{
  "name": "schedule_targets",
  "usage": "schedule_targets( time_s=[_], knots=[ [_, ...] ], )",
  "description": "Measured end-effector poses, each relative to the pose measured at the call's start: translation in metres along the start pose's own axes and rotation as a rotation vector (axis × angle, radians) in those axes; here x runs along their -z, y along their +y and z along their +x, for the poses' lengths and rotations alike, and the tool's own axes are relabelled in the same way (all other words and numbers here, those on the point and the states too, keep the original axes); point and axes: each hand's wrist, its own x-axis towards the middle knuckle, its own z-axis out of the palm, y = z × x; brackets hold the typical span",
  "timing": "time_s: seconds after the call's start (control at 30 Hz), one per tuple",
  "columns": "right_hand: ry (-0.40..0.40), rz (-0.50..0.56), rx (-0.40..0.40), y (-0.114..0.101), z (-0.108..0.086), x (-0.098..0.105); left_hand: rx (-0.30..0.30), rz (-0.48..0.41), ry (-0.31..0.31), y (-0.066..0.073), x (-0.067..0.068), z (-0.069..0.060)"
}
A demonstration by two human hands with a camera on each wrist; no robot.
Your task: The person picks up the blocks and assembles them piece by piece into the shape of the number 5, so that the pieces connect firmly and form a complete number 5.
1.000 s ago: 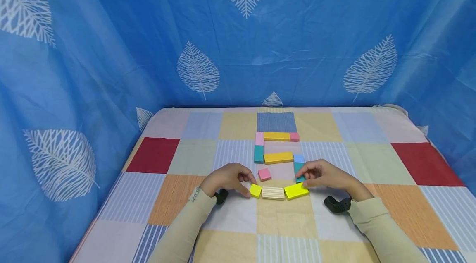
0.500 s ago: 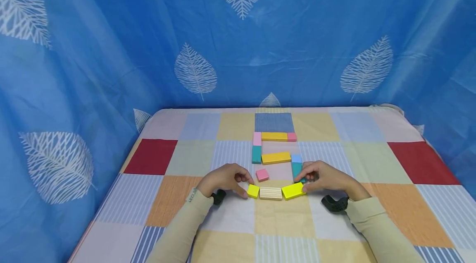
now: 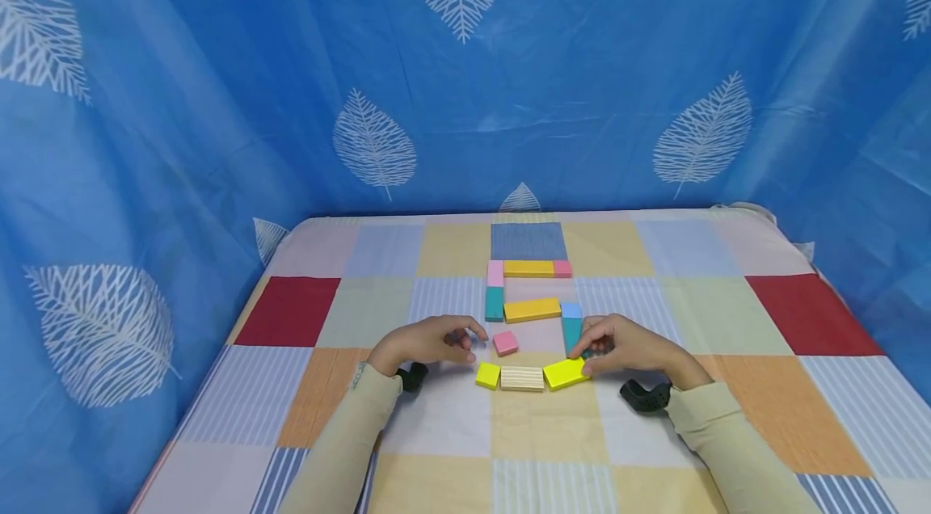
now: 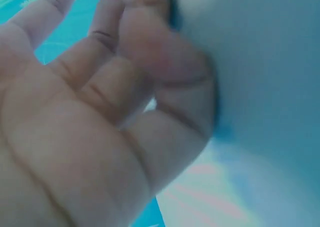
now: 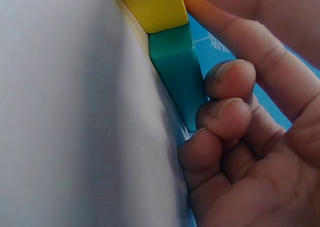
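In the head view my right hand [image 3: 631, 348] pinches the right end of a yellow rectangular block [image 3: 566, 373], thumb on the near side and index finger on the far side. The right wrist view shows that yellow block [image 5: 159, 8] touching a teal block [image 5: 177, 77]. My left hand [image 3: 429, 340] hovers with loosely bent fingers and holds nothing. Just right of and below it lies a small yellow block [image 3: 488, 375]. Between the two yellow blocks sits a striped wooden block [image 3: 522, 378]. A pink block [image 3: 505, 343] lies by itself behind them.
Farther back, two orange-yellow blocks [image 3: 532, 310] lie crosswise. A light pink block [image 3: 495, 273] and a teal block [image 3: 494, 304] line the left side, and a light blue block [image 3: 570, 309] the right. The patchwork cloth [image 3: 553, 425] covers the table; a blue curtain [image 3: 553, 126] hangs behind.
My left hand has let go of the small yellow block and moved a little away from it. The right hand stays at its yellow block. The head view has shifted slightly.
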Motion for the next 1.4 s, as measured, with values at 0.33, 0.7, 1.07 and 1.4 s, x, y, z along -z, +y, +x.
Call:
schedule_targets(
  time_s=[0.33, 0.7, 1.07, 1.4],
  knots=[
    [0.002, -0.02, -0.018, 0.001, 0.0, 0.0, -0.018, 0.12, 0.054, 0.019, -0.006, 0.026],
    [0.004, -0.003, -0.023, -0.007, 0.001, -0.001, 0.023, 0.209, 0.084, 0.024, -0.017, 0.036],
    [0.005, 0.01, -0.025, -0.002, 0.0, -0.001, 0.059, 0.186, 0.145, 0.011, -0.01, 0.025],
    [0.001, 0.005, -0.021, -0.001, 0.0, 0.0, 0.104, 0.152, 0.149, 0.004, -0.001, 0.012]
  ],
)
